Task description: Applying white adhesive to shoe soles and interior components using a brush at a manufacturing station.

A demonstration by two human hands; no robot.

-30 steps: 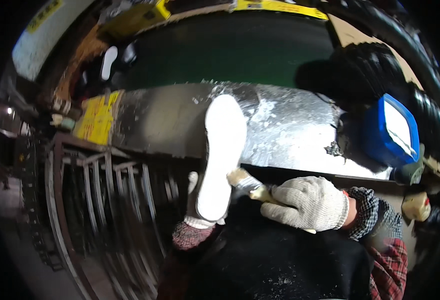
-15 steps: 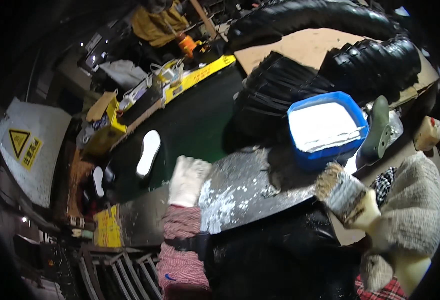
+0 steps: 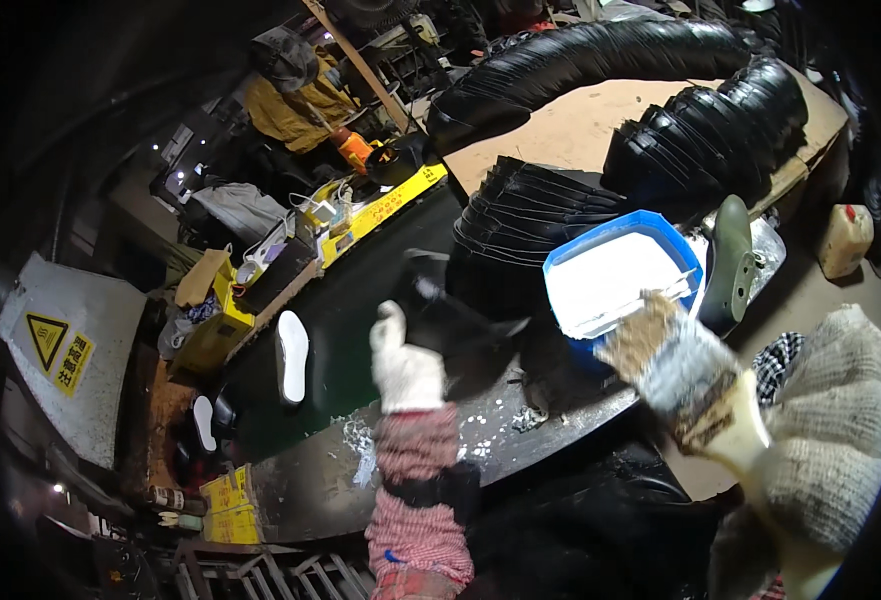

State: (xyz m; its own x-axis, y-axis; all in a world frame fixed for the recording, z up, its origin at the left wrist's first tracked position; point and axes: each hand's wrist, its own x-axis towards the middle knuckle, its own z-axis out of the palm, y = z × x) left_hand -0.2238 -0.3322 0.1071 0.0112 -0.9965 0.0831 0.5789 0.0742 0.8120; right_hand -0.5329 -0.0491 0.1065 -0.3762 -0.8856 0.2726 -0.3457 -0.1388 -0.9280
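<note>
The right hand [image 3: 830, 440] and its brush [image 3: 685, 370] are blurred, the wrist cropped.

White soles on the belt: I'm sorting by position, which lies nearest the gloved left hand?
The larger white sole, just left of the left hand; the smaller one lies farther off.

Left hand [image 3: 406, 365]: covered by a white knitted work glove, soiled grey along the fingers, with a ribbed cuff at the wrist. Below the cuff runs a sleeve of red-and-white checked cloth [image 3: 415, 500], crossed midway by a dark band; a small blue mark shows near its lower end. Right hand [image 3: 835, 440]: covered by a coarser knitted glove of off-white to beige yarn, its loops clearly visible and its surface stained brownish. Beside it a patch of black-and-white checked cloth [image 3: 782, 358] appears, and a sliver of red checked fabric shows at the lower edge of the view.
</note>
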